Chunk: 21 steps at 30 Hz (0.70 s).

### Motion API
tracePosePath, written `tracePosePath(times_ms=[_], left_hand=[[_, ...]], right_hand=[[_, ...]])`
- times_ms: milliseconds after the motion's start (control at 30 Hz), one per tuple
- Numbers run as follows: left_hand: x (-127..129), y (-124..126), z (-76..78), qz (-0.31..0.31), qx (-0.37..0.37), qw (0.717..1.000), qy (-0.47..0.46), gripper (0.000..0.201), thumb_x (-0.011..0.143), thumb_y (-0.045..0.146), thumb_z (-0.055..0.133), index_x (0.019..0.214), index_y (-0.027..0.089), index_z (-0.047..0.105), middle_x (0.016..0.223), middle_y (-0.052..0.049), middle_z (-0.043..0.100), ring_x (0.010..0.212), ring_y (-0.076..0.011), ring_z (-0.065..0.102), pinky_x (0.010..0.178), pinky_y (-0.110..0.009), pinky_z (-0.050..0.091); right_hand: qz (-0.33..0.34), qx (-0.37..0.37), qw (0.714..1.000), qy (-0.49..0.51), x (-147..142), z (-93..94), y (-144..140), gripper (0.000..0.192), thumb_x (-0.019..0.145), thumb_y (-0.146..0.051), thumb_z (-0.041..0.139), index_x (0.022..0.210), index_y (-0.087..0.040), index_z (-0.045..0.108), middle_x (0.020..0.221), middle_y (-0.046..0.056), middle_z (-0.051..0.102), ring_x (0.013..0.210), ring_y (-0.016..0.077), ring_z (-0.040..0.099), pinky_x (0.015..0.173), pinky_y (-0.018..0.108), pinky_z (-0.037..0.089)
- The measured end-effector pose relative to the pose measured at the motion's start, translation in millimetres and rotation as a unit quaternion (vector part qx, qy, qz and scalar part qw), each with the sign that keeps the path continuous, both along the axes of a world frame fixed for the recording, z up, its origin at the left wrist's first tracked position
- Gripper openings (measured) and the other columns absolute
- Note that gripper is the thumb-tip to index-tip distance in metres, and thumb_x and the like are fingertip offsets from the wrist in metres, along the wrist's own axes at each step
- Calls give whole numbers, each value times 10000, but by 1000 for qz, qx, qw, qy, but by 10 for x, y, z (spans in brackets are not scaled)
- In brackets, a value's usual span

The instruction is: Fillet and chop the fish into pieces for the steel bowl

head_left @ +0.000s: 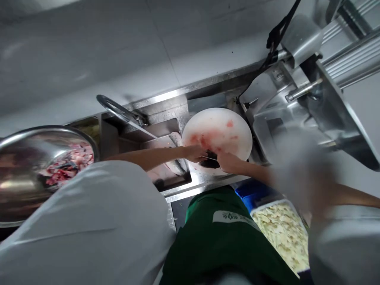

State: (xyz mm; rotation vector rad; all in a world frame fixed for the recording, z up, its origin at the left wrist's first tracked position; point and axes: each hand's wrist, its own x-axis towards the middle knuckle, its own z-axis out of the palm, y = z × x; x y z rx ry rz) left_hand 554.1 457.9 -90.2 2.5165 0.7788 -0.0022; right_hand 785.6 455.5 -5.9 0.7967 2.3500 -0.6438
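Observation:
My right hand [230,161] is closed at the near side of a round white cutting board [237,136] stained with red. From it a thin bright edge, apparently a knife [209,158], points left above a dark patch I cannot clearly make out. Facing it, my left hand [194,152] is low over the board's left edge, its fingers bent together at that dark patch; what they hold is hidden. Left of the board, whole silvery fish [177,167] lie in the sink [190,178], partly covered by my left forearm.
A curved tap [118,110] runs water into the sink. At left stands a large steel bowl [92,142] with cut fish pieces [69,164]. A steel machine [273,107] is on the right. Below it sits a tub of pale slices [282,225]. Another person's blurred arm [347,194] is at right.

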Motion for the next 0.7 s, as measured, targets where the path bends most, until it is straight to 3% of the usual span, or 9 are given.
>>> tracePosePath(times_ms=[167, 400, 533, 700], left_hand=[[19, 89, -116, -51, -31, 998, 0, 260, 1009, 286, 531, 852, 184, 712, 873, -97, 725, 765, -194, 648, 681, -290, 468], [-50, 45, -185, -34, -63, 997, -10, 179, 969, 211, 549, 867, 187, 693, 868, -79, 712, 817, -200, 655, 720, -296, 508], [170, 41, -56, -83, -67, 993, 50, 109, 906, 193, 627, 903, 168, 733, 863, -101, 740, 794, -229, 691, 680, -320, 509], [586, 67, 234, -82, -67, 989, 103, 117, 876, 154, 670, 805, 150, 763, 752, -122, 752, 715, -243, 720, 658, -333, 505]], right_hand=[[-56, -43, 995, -73, -54, 39, 36, 403, 908, -123, 596, 1283, -36, 716, 1158, 276, 752, 1148, 359, 730, 918, 385, 576], [-120, -125, 983, -66, -241, 282, 182, 406, 994, -95, 426, 1254, -82, 737, 1211, 247, 744, 1170, 330, 723, 941, 404, 566], [-161, -155, 972, -79, 1, 114, 98, 441, 976, -107, 463, 1341, -146, 708, 1289, 219, 719, 1160, 322, 722, 933, 417, 572], [-177, -150, 970, -66, 377, -125, 5, 670, 915, -63, 529, 1567, -216, 517, 1333, 189, 703, 1210, 300, 698, 968, 397, 556]])
